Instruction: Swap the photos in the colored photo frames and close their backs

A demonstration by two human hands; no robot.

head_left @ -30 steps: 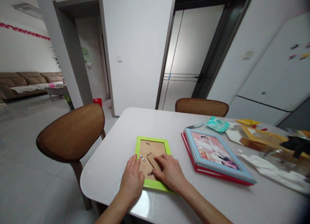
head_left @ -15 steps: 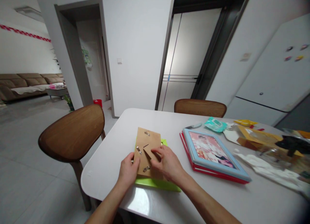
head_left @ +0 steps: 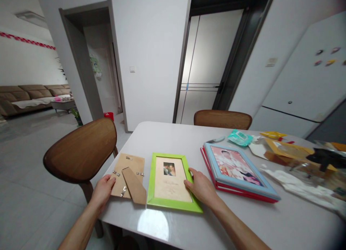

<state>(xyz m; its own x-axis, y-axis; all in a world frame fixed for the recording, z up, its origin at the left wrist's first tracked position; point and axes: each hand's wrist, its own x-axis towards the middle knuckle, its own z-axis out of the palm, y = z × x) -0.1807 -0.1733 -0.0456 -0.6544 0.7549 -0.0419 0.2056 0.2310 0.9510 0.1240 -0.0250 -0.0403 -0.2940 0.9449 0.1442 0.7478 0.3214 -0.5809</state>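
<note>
A lime green picture frame [head_left: 173, 203] lies flat on the white table [head_left: 167, 138], with a cream insert sheet and a small photo showing in its opening. My right hand [head_left: 201, 187] rests against the frame's right edge, fingers curled on it. To the frame's left lies its brown backing board [head_left: 127, 174], stand flap and metal clips up. My left hand [head_left: 102, 190] grips the board's near left corner at the table's edge.
A stack of frames [head_left: 238, 172], blue on top of red, lies right of the green one. Beyond are a teal wipes pack [head_left: 240, 137], yellow packaging and white cloth [head_left: 300, 190]. Two wooden chairs [head_left: 81, 150] stand at the left and far sides.
The backing board was lifted out of the green frame and set down flat to its left by my left hand. My right hand shifted to the frame's right edge.
</note>
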